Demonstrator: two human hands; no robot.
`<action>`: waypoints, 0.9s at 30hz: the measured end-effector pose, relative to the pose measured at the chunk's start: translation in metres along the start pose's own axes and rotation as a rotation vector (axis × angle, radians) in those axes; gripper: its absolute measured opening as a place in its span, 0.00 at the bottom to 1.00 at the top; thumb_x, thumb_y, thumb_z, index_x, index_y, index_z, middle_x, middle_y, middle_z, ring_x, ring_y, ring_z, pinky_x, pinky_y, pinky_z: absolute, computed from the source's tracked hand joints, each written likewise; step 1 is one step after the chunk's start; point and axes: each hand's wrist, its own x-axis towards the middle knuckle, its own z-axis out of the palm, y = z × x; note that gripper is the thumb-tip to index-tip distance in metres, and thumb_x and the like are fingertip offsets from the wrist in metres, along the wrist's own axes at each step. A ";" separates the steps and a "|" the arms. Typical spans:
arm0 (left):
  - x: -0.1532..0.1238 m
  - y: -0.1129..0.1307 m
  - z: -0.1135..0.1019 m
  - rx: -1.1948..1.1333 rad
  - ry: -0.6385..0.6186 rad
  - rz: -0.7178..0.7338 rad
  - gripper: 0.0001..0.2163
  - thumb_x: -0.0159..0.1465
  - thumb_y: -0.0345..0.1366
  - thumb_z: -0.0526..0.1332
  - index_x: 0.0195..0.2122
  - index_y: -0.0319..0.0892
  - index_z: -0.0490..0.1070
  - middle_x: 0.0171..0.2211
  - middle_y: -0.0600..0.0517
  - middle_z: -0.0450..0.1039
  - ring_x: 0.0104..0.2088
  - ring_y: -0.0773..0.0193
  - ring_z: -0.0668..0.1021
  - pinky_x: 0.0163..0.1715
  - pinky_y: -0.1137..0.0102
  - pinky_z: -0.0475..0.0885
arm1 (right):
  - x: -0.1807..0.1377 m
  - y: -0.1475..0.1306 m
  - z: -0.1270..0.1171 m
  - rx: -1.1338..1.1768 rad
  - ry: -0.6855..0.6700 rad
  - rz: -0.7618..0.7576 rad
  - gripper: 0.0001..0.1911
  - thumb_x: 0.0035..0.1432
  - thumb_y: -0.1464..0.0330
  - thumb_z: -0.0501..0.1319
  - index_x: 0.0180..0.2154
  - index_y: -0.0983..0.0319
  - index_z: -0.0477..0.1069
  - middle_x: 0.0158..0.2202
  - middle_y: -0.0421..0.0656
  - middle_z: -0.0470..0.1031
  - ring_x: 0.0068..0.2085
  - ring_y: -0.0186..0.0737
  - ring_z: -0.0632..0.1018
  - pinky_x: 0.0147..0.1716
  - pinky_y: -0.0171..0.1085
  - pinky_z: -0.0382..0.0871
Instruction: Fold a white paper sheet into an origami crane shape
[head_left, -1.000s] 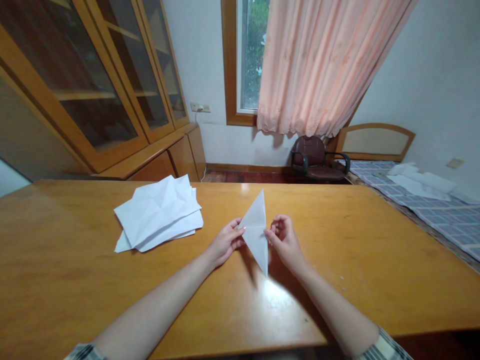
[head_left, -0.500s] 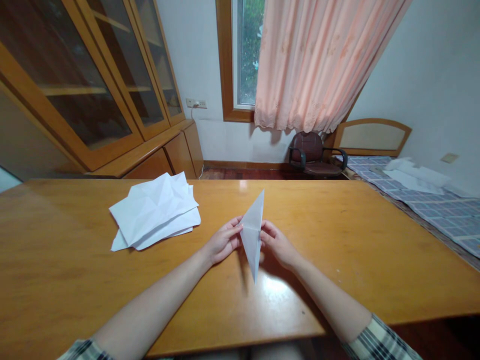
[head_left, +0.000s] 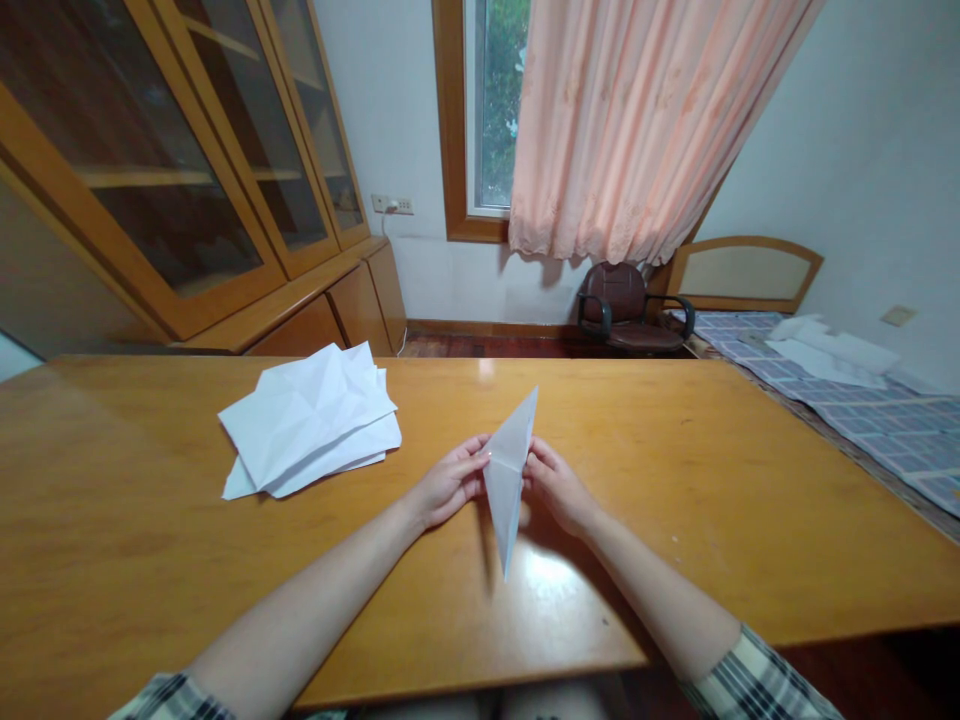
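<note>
A white sheet of paper folded into a triangle is held up over the table, its long edge facing right and its tips pointing up and down. My left hand pinches its left corner between thumb and fingers. At the long edge on the right, my right hand grips the paper with bent fingers; some fingertips are hidden behind it. To the left lies a stack of creased white paper sheets, apart from both hands.
The wooden table spans the view. Behind it stand a glass-door cabinet, a pink curtain and a brown armchair. On the right is a bed with white papers on it.
The folded paper has tilted slightly, its upper tip moving right and its lower tip moving down and a little left. Both hands keep their grip. The stack has not moved.
</note>
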 end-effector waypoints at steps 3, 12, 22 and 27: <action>0.000 -0.001 -0.001 0.024 -0.035 -0.021 0.15 0.58 0.34 0.65 0.46 0.38 0.68 0.42 0.44 0.75 0.38 0.58 0.80 0.42 0.64 0.73 | 0.001 0.000 -0.001 -0.043 0.031 -0.023 0.22 0.50 0.49 0.63 0.39 0.58 0.68 0.30 0.40 0.70 0.31 0.37 0.72 0.35 0.37 0.69; -0.003 0.000 0.002 -0.011 -0.162 -0.064 0.15 0.61 0.33 0.63 0.49 0.38 0.68 0.43 0.42 0.75 0.40 0.57 0.80 0.45 0.64 0.72 | 0.000 -0.006 0.004 -0.050 0.041 -0.040 0.22 0.49 0.51 0.64 0.40 0.58 0.68 0.30 0.40 0.70 0.33 0.37 0.72 0.32 0.34 0.68; -0.003 0.002 0.002 -0.039 -0.125 -0.060 0.14 0.60 0.30 0.63 0.47 0.38 0.69 0.44 0.44 0.75 0.41 0.58 0.79 0.43 0.68 0.73 | 0.000 -0.013 0.002 -0.135 0.088 -0.116 0.16 0.51 0.54 0.63 0.32 0.59 0.65 0.29 0.38 0.68 0.30 0.33 0.69 0.32 0.34 0.67; -0.002 0.001 0.001 -0.058 -0.100 -0.053 0.12 0.60 0.28 0.62 0.46 0.38 0.71 0.43 0.45 0.75 0.41 0.62 0.79 0.42 0.71 0.72 | -0.004 -0.014 0.001 -0.192 0.220 -0.337 0.16 0.54 0.61 0.63 0.40 0.54 0.59 0.33 0.37 0.65 0.29 0.32 0.70 0.28 0.33 0.67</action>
